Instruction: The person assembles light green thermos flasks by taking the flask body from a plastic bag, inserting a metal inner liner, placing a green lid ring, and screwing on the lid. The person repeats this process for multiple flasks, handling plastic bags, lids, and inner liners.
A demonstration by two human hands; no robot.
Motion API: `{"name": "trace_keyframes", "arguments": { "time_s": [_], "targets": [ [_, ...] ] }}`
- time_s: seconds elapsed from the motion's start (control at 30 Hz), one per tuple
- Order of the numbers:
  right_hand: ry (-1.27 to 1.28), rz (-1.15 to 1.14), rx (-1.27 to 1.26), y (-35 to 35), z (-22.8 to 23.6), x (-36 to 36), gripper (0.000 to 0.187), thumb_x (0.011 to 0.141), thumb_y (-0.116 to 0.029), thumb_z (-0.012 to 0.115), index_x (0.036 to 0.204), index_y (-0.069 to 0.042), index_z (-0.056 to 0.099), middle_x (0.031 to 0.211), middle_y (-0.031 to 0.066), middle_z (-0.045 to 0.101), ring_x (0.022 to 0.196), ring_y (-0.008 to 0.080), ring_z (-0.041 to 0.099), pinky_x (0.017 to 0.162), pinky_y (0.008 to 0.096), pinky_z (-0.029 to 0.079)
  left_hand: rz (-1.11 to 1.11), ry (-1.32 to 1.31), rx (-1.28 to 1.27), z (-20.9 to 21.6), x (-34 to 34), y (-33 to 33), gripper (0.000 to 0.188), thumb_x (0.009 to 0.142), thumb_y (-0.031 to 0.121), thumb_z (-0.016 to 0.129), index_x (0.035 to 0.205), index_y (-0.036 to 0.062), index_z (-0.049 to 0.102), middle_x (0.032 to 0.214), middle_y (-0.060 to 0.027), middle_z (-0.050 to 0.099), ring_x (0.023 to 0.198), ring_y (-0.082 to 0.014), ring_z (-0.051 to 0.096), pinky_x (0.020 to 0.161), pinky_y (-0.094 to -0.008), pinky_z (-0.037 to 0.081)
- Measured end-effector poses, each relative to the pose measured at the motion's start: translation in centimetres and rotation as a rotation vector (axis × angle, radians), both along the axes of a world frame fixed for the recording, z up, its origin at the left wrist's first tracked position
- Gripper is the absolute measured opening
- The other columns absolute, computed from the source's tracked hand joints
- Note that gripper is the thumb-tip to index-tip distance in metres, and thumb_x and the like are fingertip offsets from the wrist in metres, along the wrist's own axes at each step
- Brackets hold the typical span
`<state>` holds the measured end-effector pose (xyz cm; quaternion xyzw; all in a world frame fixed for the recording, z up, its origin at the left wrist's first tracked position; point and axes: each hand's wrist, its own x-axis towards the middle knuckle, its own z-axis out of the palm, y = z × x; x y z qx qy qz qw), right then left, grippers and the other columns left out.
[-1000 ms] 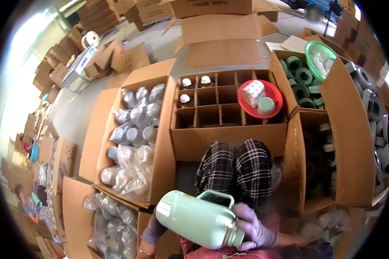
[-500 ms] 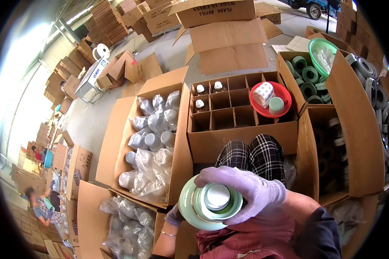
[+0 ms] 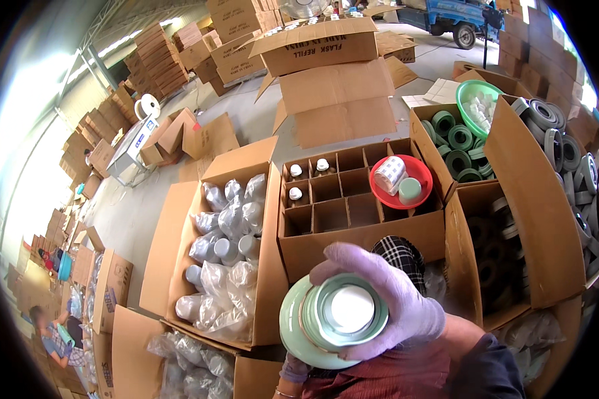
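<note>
A pale green vacuum flask is held in front of my lap, its mouth tilted toward me. A round white stopper sits within its ringed neck. My right hand, in a light purple-grey glove, curls round the flask's neck, thumb on the near side and fingers on the far side. Below the flask's lower left side, my gloved left hand supports the body; its fingers are mostly hidden. Just beyond stands a divided carton with three white-capped bottles in its left compartments.
A red bowl with a patterned roll and a green cup rests on the dividers. Left are cartons of plastic-wrapped grey pieces. At right, a box holds green rings and a green basin; grey rings pile beyond. A co-worker is far left.
The view has shifted, with the cartons now lower in it. The flask shows slightly further right and larger. My right hand's fingers have risen a little around the neck.
</note>
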<state>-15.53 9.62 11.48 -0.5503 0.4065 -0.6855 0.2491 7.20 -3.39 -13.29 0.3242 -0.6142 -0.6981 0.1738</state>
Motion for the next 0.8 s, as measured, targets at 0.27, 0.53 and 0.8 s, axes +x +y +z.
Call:
{"name": "trace_keyframes", "arguments": {
  "time_s": [0.27, 0.53, 0.8],
  "targets": [
    [-0.148, -0.195, 0.020, 0.4, -2.5, -2.8, 0.087, 0.060, -0.034, 0.085, 0.129, 0.006, 0.052, 0.118, 0.0159, 0.062, 0.107, 0.0236, 0.061, 0.096, 0.0359, 0.047, -0.007, -0.010, -0.044, 0.7, -0.6, -0.9, 0.032, 0.093, 0.024, 0.061, 0.119, 0.0046, 0.058, 0.114, -0.0125, 0.065, 0.110, -0.0241, 0.063, 0.097, -0.0401, 0.049],
    [0.317, -0.231, -0.137, 1.1, -1.7, -2.5, 0.087, 0.061, -0.041, 0.088, 0.126, 0.006, 0.055, 0.112, 0.0176, 0.064, 0.098, 0.0292, 0.065, 0.088, 0.0356, 0.051, -0.059, -0.081, -0.100, 2.2, -1.9, -1.7, 0.030, 0.095, 0.027, 0.058, 0.114, 0.0036, 0.061, 0.107, -0.0135, 0.067, 0.105, -0.0251, 0.065, 0.094, -0.0408, 0.051],
    [0.173, -0.327, 0.052, 7.4, -8.2, -2.0, 0.102, 0.073, -0.028, 0.087, 0.148, 0.006, 0.027, 0.141, 0.0229, 0.044, 0.131, 0.0341, 0.045, 0.110, 0.0420, 0.036, -0.552, -0.503, -0.858, 19.5, -6.4, -8.6, 0.031, 0.096, 0.029, 0.055, 0.109, 0.0026, 0.063, 0.101, -0.0145, 0.069, 0.101, -0.0261, 0.068, 0.091, -0.0415, 0.052]
  ]
}}
